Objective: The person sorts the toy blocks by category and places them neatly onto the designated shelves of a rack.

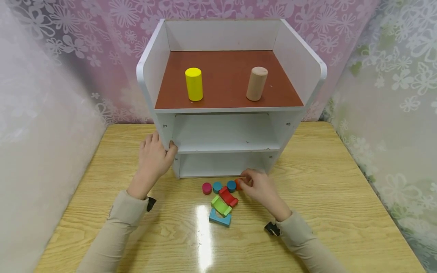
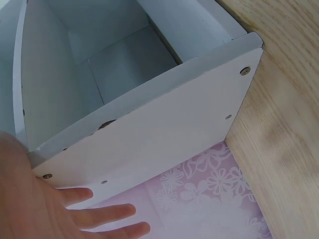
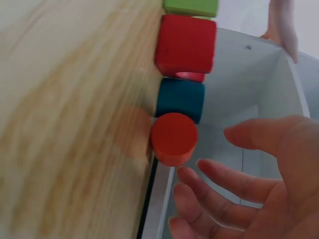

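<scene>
My left hand (image 1: 153, 159) rests against the left side of a white shelf unit (image 1: 225, 132), its thumb at the front edge. The left wrist view shows its fingers (image 2: 102, 215) stretched along the side panel (image 2: 169, 119). Low at the right, my right hand (image 1: 261, 189) is beside a short orange cylinder block (image 3: 173, 137). In the right wrist view its bent fingers and thumb are spread, with a gap to that block. Next to it in the row stand a dark blue cylinder (image 1: 231, 185), a teal cylinder (image 1: 217, 187) and a crimson cylinder (image 1: 206, 188).
In front of the row lie red (image 1: 228, 196), green (image 1: 221, 206) and blue (image 1: 219, 218) bridge-shaped blocks. A yellow cylinder (image 1: 194, 85) and a plain wooden cylinder (image 1: 257, 84) stand on the unit's brown top. Wooden table (image 1: 164, 242) below; flowered curtains (image 1: 112, 72) behind and beside.
</scene>
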A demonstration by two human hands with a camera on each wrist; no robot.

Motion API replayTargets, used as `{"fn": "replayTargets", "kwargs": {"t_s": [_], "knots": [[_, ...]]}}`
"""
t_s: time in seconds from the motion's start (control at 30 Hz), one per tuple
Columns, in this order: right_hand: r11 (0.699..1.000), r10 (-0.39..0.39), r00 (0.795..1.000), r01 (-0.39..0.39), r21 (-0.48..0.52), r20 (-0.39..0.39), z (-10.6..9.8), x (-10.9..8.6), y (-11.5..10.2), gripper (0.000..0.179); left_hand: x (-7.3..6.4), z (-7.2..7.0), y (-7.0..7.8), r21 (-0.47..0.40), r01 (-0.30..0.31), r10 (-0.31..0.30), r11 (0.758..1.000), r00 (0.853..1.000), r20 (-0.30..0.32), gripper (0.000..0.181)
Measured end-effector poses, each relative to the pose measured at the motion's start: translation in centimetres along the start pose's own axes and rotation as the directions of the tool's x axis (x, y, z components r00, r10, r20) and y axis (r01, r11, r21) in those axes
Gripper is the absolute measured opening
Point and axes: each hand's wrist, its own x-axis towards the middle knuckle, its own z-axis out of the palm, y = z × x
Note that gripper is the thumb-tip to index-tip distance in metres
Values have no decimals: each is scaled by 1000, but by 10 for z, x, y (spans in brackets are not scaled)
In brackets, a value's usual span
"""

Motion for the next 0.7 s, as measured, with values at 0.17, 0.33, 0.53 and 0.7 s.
{"fn": "replayTargets", "kwargs": {"t_s": [0.17,0.33,0.53,0.7], "knots": [[1000,4,1000,-4,-5,4,4,-1,1,20,0,0,0,8,-3,3,1000,1000,-2,49],[999,31,999,-30,-44,39,6,1,0,21,-1,1,-1,2,-1,1,1000,1000,-6,44],[995,84,990,-78,-62,110,9,4,0,22,0,0,-2,30,-1,1,1000,1000,3,49],[997,77,989,-73,-35,124,10,6,3,21,0,0,-1,41,5,-6,999,1000,18,52]]}}
